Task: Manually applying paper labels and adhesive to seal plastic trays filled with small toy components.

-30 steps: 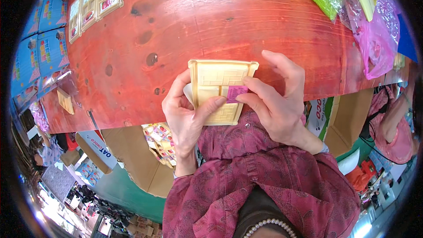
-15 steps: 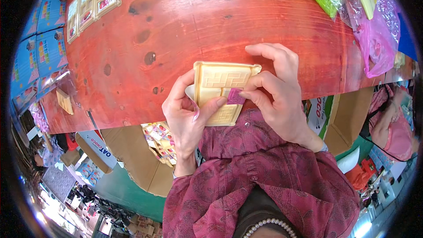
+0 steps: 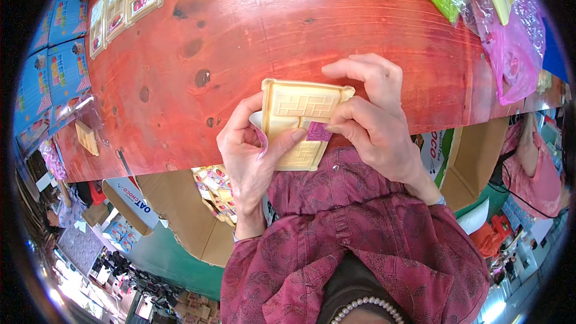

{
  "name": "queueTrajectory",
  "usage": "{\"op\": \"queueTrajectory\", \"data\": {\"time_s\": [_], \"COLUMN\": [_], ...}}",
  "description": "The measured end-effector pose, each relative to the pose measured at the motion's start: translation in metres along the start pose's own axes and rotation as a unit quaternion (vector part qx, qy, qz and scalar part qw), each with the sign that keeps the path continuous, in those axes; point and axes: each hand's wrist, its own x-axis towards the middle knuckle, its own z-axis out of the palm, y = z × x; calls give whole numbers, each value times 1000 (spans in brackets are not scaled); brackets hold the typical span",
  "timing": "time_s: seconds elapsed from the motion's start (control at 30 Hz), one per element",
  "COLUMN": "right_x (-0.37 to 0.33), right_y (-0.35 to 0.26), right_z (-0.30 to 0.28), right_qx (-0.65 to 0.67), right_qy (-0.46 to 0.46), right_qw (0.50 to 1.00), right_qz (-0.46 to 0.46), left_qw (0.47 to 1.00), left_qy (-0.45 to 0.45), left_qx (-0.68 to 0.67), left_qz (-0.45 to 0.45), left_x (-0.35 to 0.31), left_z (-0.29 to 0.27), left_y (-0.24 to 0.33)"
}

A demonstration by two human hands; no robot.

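A cream plastic tray with moulded compartments is held over the near edge of a red wooden table. My left hand grips its left side, thumb across the front. My right hand holds the tray's right edge and pinches a small purple packet against the tray's middle. A bit of white and purple wrapper shows between my left fingers.
Several similar filled trays lie at the table's far left. Green, pink and yellow plastic bags sit at the far right. Blue boxes stand to the left, cardboard boxes below the table edge. Another person is at the right.
The tray has been tilted and brought slightly closer to me. My right fingers have curled down over its right edge, pressing the purple packet onto the tray.
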Motion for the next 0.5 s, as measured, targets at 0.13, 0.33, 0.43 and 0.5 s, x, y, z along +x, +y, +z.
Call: {"op": "queueTrajectory", "data": {"time_s": [0.13,0.33,0.43,0.5], "right_x": [-3,-2,-1,-1], "right_y": [8,18,21,21], "right_z": [-3,-5,-7,-8], "right_qx": [16,107,129,134], "right_qy": [-29,-64,-73,-78], "right_qw": [999,991,987,986], "right_qz": [-29,-57,-63,-67], "left_qw": [995,983,982,981], "left_qy": [-62,-111,-125,-132], "left_qx": [-71,-139,-139,-139], "left_qz": [-19,-42,-39,-39], "left_x": [4,5,6,6], "left_z": [-1,-4,-3,-3], "left_y": [7,6,10,11]}}
